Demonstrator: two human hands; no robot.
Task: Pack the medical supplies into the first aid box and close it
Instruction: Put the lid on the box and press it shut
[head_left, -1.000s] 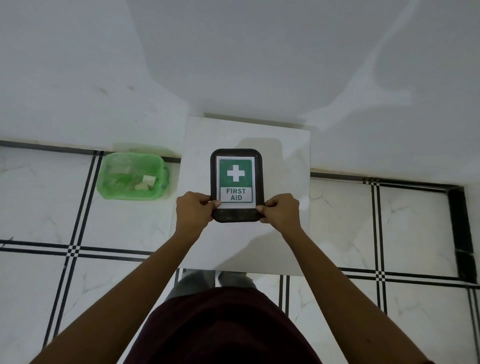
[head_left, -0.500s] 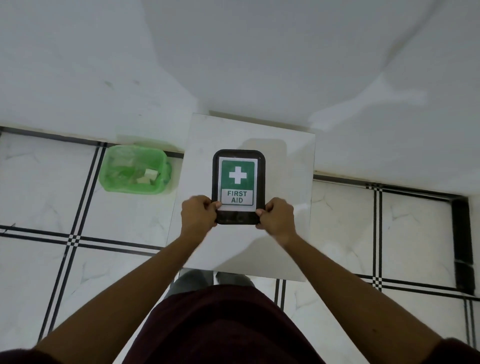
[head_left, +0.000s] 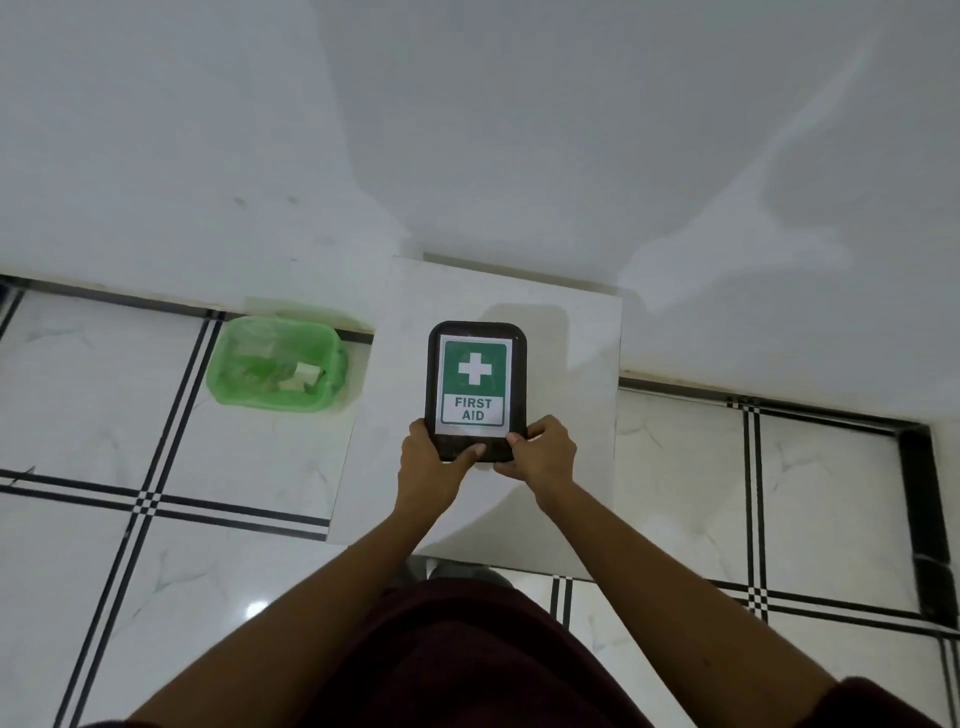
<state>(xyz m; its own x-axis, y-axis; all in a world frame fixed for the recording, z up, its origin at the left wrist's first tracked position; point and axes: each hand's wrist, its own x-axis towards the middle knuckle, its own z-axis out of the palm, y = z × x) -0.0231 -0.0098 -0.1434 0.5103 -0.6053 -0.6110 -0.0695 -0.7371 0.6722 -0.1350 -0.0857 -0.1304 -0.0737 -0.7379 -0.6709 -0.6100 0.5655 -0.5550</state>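
Observation:
A dark first aid box (head_left: 476, 340) with a green and white "FIRST AID" label lies closed on a small white table (head_left: 571, 364). My left hand (head_left: 428, 465) grips the box's near left corner, thumb pressed on the lid's near edge. My right hand (head_left: 545, 452) holds the near right corner. On the floor to the left stands a green plastic basket (head_left: 228, 384) holding medical supplies (head_left: 301, 376), pale packets lying in a loose pile.
The table stands against a white wall (head_left: 467, 130). Around it is a white tiled floor (head_left: 104, 415) with black lines. A black strip (head_left: 919, 493) runs along the floor at the right. My dark red clothing fills the bottom of the view.
Both hands have stayed on the box's near end. My left thumb has slid inward along the near edge. The view has shifted slightly.

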